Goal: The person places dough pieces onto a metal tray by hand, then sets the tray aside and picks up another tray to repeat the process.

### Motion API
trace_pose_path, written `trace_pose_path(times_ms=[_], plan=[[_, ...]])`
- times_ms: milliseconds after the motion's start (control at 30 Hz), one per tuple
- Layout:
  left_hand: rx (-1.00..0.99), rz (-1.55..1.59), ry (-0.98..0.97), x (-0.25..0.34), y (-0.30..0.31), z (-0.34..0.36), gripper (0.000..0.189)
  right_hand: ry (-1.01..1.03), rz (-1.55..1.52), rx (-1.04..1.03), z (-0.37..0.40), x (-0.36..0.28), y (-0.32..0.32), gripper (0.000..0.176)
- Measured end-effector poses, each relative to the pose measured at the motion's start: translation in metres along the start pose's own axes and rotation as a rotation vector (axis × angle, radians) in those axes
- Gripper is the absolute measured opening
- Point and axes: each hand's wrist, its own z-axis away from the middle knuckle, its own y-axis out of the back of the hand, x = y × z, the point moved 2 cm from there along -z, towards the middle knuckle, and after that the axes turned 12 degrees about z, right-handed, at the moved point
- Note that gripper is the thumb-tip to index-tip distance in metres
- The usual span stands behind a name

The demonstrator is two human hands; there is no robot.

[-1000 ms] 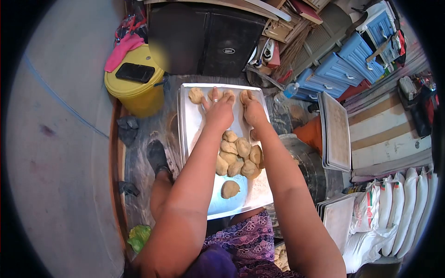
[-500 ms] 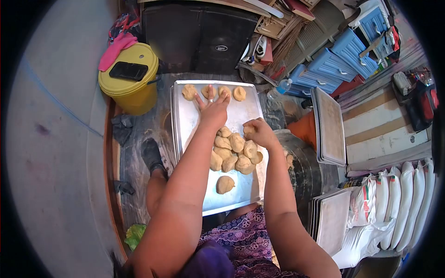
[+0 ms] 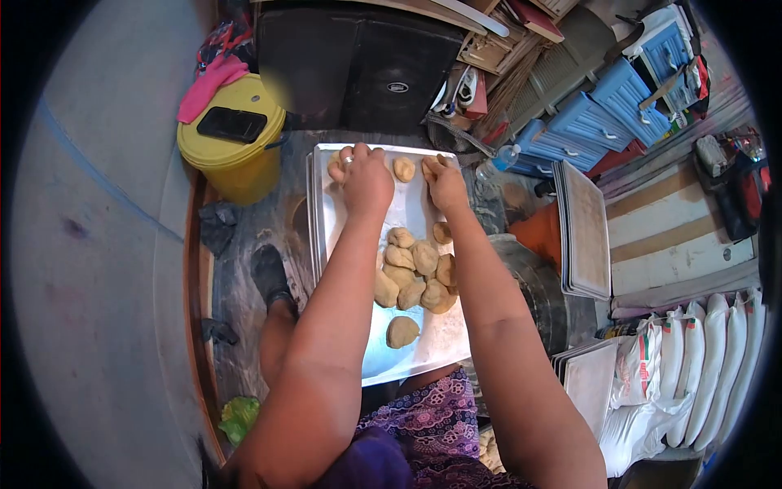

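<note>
A metal baking tray (image 3: 415, 371) lies before me with balls of dough on it. At its far left, my left hand (image 3: 366, 181) curls its fingers down over a dough ball, mostly hidden; another dough ball (image 3: 334, 169) shows by the thumb. My right hand (image 3: 445, 186) is closed on a dough ball (image 3: 428, 167) at the far right corner. Between the hands sits a single flattened dough ball (image 3: 403, 169). Nearer me, several dough lumps (image 3: 424, 257) are heaped together, and one dough lump (image 3: 402, 332) lies apart at the near end.
Left of the tray stands a yellow bucket (image 3: 199, 151) with a phone (image 3: 232, 125) on its lid. A black speaker (image 3: 399, 73) is behind. To the right are stacked trays (image 3: 585, 228), an orange object (image 3: 542, 232), a water bottle (image 3: 498, 160) and white sacks (image 3: 692, 367).
My right hand has moved from beside the dough heap to the far right corner of the tray. My left hand has gone from spread fingers to curled ones at the far row.
</note>
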Motion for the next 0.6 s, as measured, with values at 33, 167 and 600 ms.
trace_pose_path(times_ms=[33,167,600], plan=[[-0.003,-0.003,0.005,-0.002,0.003,-0.001,0.021,-0.004,0.043,-0.005,-0.001,0.001,-0.002,0.035],[-0.083,-0.061,0.107,-0.01,0.01,-0.007,0.017,0.097,0.193,0.071,0.007,-0.027,0.019,0.041],[-0.121,-0.067,0.09,-0.02,-0.006,0.005,0.025,0.154,-0.014,-0.059,0.024,-0.034,0.053,0.048]])
